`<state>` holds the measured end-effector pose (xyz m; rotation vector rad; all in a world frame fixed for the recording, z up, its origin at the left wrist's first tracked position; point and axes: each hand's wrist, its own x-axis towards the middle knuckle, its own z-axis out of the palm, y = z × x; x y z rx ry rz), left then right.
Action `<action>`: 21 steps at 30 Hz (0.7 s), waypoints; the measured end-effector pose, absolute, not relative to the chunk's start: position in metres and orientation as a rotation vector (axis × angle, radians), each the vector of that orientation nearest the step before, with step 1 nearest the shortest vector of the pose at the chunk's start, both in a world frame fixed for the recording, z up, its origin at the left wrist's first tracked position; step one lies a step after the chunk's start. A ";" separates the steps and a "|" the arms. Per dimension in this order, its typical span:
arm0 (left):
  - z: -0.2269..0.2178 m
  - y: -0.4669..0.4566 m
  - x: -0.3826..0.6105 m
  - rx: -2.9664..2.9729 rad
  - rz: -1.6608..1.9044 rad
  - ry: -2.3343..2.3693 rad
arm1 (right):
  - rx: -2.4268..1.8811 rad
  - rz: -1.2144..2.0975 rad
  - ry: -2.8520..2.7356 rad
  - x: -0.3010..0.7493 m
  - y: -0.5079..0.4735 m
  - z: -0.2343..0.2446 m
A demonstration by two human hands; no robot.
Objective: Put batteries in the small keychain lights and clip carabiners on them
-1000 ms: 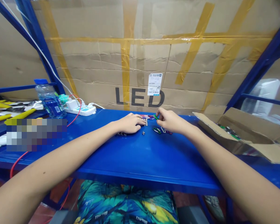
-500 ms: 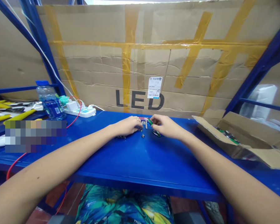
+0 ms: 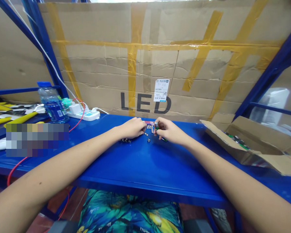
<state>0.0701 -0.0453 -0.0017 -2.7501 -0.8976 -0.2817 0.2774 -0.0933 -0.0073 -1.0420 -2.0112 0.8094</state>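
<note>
The right hand has its thumb and first fingers closed on a green clip, which stands over the desk with its shiny end up. The left hand lies low beside the metal parts, with fingers bent inward and only little open; whether it has hold of something, one cannot tell, because the fingers hide it. The step seems to be handling of the clip close to these small parts, so a light but sure pinch is better than a strong one, as the smooth clip could turn between the fingertips. It would be good if the wrist is resting on the desk, for steadiness, and if the shiny end is left free for the eye. The left fingers should come to the parts from above and not sweep from the side, since one loose part sits apart, nearer to the person, and may roll. Care is also needed with the second clip, partly under the right hand, and with the red pieces just behind the parts.
</note>
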 end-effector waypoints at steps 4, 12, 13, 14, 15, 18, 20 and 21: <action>0.008 -0.055 0.067 -2.740 -0.586 -0.919 | -1.030 0.824 -1.992 0.277 -0.092 -0.007; 0.010 -0.076 0.079 -2.779 -1.157 -0.548 | -0.902 0.722 -2.020 0.276 -0.090 -0.010; 0.009 -0.076 0.080 -2.788 -1.150 -0.524 | -0.888 0.716 -2.024 0.275 -0.090 -0.010; 0.008 -0.077 0.081 -2.795 -1.138 -0.508 | -0.879 0.709 -2.024 0.275 -0.091 -0.009; 0.007 -0.077 0.081 -2.798 -1.122 -0.498 | -0.875 0.705 -2.020 0.275 -0.092 -0.008; 0.007 -0.077 0.079 -2.788 -1.042 -0.493 | -0.876 0.693 -2.000 0.275 -0.093 -0.006; 0.007 -0.077 0.077 -2.773 -0.972 -0.505 | -0.878 0.664 -2.003 0.275 -0.093 -0.006; 0.007 -0.078 0.077 -2.762 -0.942 -0.509 | -0.880 0.648 -2.010 0.276 -0.093 -0.006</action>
